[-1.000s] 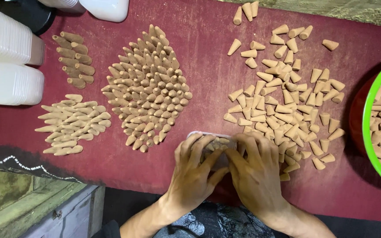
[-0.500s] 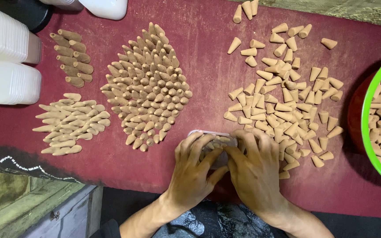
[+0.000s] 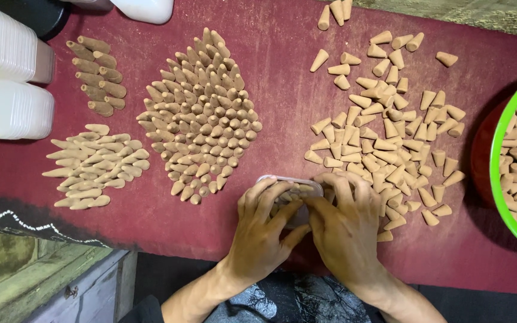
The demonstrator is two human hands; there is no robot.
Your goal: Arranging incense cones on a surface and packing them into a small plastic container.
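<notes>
My left hand point(image 3: 265, 226) and my right hand point(image 3: 347, 222) rest together on a small clear plastic box point(image 3: 290, 181) at the near middle of the dark red cloth point(image 3: 282, 54). Fingers of both hands cover most of the box; a few tan cones show inside it. To the right lies a loose heap of tan incense cones point(image 3: 384, 134), touching my right hand's fingers. A dense cluster of upright cones point(image 3: 201, 119) stands just beyond my left hand.
Two smaller groups of cones lie at left: dark stubby ones point(image 3: 98, 76) and pale pointed ones point(image 3: 95, 164). Stacked white plastic containers point(image 3: 7, 78) sit at the far left. A green bowl point(image 3: 501, 149) holding cones is at the right edge.
Both hands stay on the box; the fingers have shifted slightly over it. Nothing else has moved.
</notes>
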